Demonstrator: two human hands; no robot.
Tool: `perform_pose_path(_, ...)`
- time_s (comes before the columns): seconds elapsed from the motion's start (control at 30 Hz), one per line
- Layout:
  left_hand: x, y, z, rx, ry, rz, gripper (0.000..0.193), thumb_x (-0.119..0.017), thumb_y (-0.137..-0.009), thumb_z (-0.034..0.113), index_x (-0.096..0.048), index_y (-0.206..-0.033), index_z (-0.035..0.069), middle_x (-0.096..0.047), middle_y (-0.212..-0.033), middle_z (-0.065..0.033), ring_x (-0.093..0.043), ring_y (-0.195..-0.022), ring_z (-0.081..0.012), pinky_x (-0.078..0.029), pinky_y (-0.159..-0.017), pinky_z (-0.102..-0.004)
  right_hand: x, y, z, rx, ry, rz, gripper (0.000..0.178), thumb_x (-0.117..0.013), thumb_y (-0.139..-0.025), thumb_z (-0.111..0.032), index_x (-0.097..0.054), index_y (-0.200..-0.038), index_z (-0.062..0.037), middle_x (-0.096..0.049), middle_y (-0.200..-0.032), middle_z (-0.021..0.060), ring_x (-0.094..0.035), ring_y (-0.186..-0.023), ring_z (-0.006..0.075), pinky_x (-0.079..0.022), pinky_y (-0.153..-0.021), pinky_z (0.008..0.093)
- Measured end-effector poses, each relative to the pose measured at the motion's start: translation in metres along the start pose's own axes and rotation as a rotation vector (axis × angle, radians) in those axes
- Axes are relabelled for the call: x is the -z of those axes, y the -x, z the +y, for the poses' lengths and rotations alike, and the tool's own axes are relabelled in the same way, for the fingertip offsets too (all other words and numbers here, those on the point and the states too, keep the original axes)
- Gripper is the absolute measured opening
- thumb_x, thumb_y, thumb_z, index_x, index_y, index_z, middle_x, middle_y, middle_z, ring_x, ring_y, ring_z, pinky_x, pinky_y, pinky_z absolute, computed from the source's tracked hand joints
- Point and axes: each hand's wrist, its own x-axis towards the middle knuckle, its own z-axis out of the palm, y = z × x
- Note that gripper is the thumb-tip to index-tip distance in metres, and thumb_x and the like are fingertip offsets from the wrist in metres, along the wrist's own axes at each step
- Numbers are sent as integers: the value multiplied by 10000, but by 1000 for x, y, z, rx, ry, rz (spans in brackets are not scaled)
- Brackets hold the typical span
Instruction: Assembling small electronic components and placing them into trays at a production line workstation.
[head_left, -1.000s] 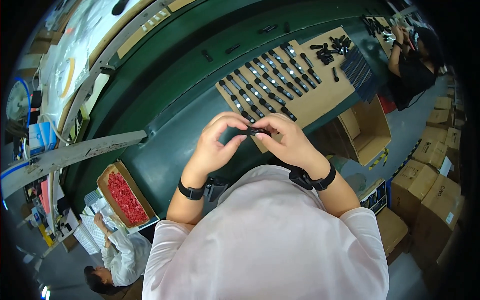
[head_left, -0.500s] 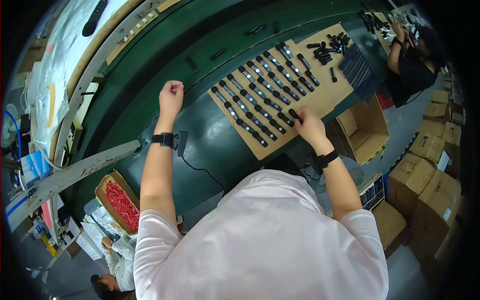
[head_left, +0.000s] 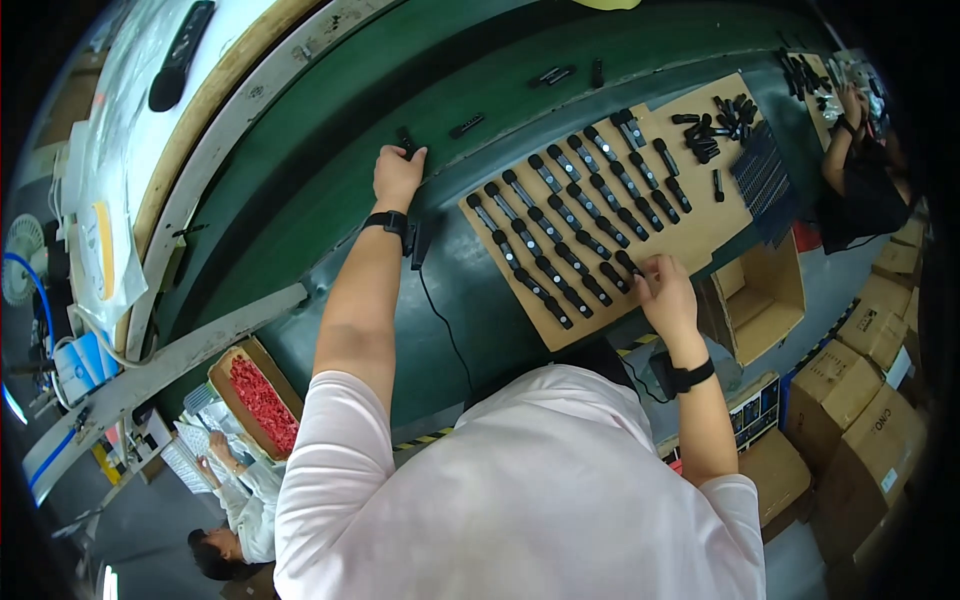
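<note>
My left hand (head_left: 398,178) reaches out over the green conveyor, its thumb and fingers closed around the near end of a small black microphone (head_left: 405,139). My right hand (head_left: 670,305) is at the near right end of the rows, with thumb and fingertips at the tail of a black microphone (head_left: 627,262). That microphone lies tilted on the brown cardboard sheet (head_left: 548,328), its tail partly hidden by my fingers. Several more black microphones (head_left: 570,214) with grey bodies and round heads lie in slanted rows on the sheet.
More microphones (head_left: 466,125) lie spaced along the conveyor. At the far right of the cardboard are a loose heap of black parts (head_left: 725,122) and a dark gridded tray (head_left: 765,180). An open carton (head_left: 762,300) stands at the right. A co-worker (head_left: 868,185) sits beyond.
My left hand has moved from above the bench to a microphone on the conveyor. The microphone in my right hand now lies on the cardboard at a row's end. The whole view has shifted.
</note>
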Motion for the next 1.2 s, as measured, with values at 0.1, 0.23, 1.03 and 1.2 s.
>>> perform_pose_path(0.1,-5,-6,-8,27,-60,35,338,-699,-792,317,-633,-943,22,-680,-860,-150,-654,-834,-326,-514,-773,-378,8,3,-2,0,-28,14,205,-672,-780,-51,-559,-949,-30,-577,-888,134,-591,-806,288,-483,-703,361)
perform_pose_path(0.23,1,-3,-20,74,83,-10,344,-702,-797,291,-618,-964,2,-678,-866,-152,-661,-811,-287,-512,-773,-340,17,4,-18,133,-137,82,199,-659,-776,-11,-561,-950,-17,-573,-885,131,-582,-790,282,-478,-703,347)
perform_pose_path(1.03,190,228,116,-661,805,-130,264,-758,-686,-19,-603,-897,10,-621,-890,-90,-600,-811,-211,-481,-752,-310,62,-1,-150,317,-1210,-224,243,-607,-888,-12,-568,-1125,29,-555,-1044,49,-520,-921,93,-430,-813,237)
perform_pose_path(1.2,188,227,118,-654,807,-248,285,-781,-669,9,-606,-893,23,-622,-847,-91,-597,-799,-231,-475,-730,-315,60,0,-144,399,-1170,-215,234,-601,-890,-7,-570,-1119,32,-551,-1072,68,-523,-965,98,-438,-835,242)
